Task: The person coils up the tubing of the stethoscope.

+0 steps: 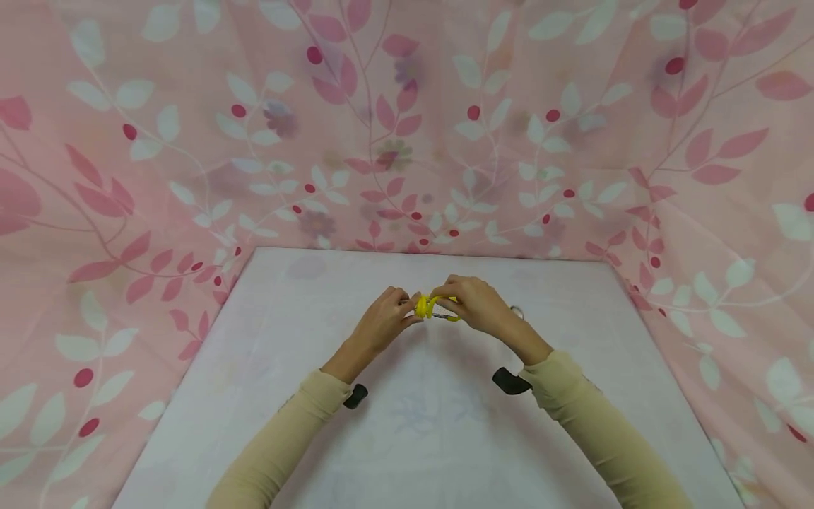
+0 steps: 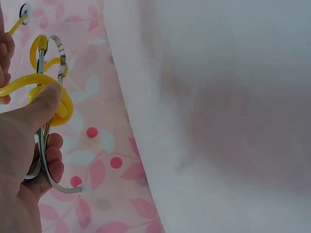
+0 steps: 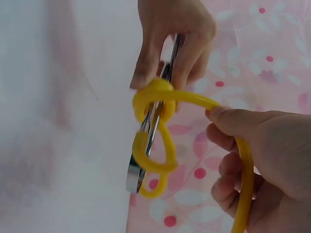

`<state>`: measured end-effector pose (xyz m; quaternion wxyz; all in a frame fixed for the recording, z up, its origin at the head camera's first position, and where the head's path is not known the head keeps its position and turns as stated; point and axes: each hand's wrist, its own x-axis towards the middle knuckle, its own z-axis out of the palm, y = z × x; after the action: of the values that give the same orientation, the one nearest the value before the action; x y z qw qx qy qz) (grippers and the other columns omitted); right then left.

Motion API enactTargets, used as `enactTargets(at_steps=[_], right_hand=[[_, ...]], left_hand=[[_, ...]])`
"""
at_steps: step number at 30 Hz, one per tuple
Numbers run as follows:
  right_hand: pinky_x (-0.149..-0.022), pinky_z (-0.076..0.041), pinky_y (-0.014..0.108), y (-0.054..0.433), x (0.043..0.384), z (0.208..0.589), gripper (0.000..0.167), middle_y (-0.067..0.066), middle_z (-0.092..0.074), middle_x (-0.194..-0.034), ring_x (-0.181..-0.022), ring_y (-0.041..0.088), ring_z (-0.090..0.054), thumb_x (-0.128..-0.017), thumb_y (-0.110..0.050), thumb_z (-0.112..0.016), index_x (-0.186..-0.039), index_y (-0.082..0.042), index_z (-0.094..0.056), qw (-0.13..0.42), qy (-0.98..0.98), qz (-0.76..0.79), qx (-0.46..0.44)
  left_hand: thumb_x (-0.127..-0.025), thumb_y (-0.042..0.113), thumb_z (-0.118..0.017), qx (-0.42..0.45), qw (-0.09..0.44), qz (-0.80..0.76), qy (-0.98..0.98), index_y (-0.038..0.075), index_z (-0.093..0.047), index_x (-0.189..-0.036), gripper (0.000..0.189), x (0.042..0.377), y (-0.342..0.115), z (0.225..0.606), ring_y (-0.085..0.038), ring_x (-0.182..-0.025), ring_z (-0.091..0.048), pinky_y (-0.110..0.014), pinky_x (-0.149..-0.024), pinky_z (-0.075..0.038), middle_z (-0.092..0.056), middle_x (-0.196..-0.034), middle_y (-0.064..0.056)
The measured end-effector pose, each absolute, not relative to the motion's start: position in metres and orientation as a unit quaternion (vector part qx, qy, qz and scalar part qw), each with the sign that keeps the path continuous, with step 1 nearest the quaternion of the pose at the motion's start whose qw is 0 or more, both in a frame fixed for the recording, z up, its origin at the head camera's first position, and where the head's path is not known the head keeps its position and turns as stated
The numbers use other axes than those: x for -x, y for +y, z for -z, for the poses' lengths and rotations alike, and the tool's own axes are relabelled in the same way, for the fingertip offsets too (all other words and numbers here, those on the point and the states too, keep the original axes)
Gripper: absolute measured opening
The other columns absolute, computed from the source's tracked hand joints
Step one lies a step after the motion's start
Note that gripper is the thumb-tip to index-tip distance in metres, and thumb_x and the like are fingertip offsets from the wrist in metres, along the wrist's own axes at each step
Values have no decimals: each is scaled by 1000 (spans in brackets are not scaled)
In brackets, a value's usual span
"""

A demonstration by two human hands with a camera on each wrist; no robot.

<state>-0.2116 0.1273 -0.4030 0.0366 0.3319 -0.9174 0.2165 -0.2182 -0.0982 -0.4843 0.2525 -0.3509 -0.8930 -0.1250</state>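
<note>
My left hand grips a slim silver metal piece, which has a curved hook end below the fingers and a ridged, rounded part above them. Yellow tubing is wound round the metal in a bunched coil, and my left thumb presses on it in the left wrist view. More loops of the tubing circle the metal's far part. My right hand pinches a length of the same tubing between thumb and forefinger, drawn out sideways from the coil. The tubing runs down across the right palm and leaves the frame.
A metal ring shows behind the right wrist. Both hands are above a white tabletop. Pink leaf-patterned cloth rises behind and at both sides. A dark device sits under the left wrist, another dark device under the right.
</note>
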Motion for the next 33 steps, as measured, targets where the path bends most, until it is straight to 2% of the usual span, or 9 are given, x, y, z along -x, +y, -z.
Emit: enactTargets(at_steps=[6, 12, 20, 23, 27, 33], right_hand=[[-60, -42, 25, 133, 229, 410, 20, 1, -63, -88, -71, 14, -51, -90, -26, -71, -108, -19, -77, 55, -922, -230, -306], [-57, -38, 24, 139, 245, 422, 23, 0, -61, -86, -67, 14, -47, -88, -31, -72, -107, -18, -78, 65, -913, -273, -296], [-61, -46, 22, 147, 261, 433, 22, -2, -71, -89, -71, 13, -53, -83, -27, -78, -103, -17, -78, 59, -872, -340, -346], [-66, -51, 20, 153, 265, 440, 22, -2, -75, -93, -77, 12, -60, -81, -25, -80, -101, -16, -79, 35, -858, -384, -339], [-73, -57, 22, 159, 268, 452, 23, 5, -77, -97, -84, 15, -69, -85, -23, -77, -102, -8, -78, -17, -836, -450, -313], [-73, -59, 26, 160, 268, 469, 22, 6, -76, -100, -83, 16, -71, -88, -27, -73, -104, -13, -78, -58, -825, -490, -276]], left_hand=[[-81, 32, -79, 362, 248, 134, -889, 11, -68, -127, 52, 215, -100, 484, -19, -85, -57, -22, -75, -55, -64, -94, -7], [-81, 32, -79, 370, 233, 170, -883, 9, -67, -127, 53, 213, -102, 481, -18, -86, -56, -22, -74, -54, -64, -95, -6], [-78, 31, -81, 405, 241, 195, -860, 11, -66, -128, 55, 208, -103, 476, -15, -86, -57, -19, -75, -54, -64, -99, -6], [-76, 27, -84, 415, 251, 212, -848, 9, -67, -127, 57, 208, -101, 477, -15, -85, -56, -18, -74, -55, -64, -99, -7], [-74, 25, -85, 418, 264, 233, -837, 6, -67, -125, 57, 207, -100, 478, -16, -85, -57, -19, -74, -55, -64, -99, -8], [-75, 23, -84, 416, 262, 248, -835, 5, -67, -125, 56, 204, -99, 480, -16, -87, -57, -20, -75, -55, -63, -99, -8]])
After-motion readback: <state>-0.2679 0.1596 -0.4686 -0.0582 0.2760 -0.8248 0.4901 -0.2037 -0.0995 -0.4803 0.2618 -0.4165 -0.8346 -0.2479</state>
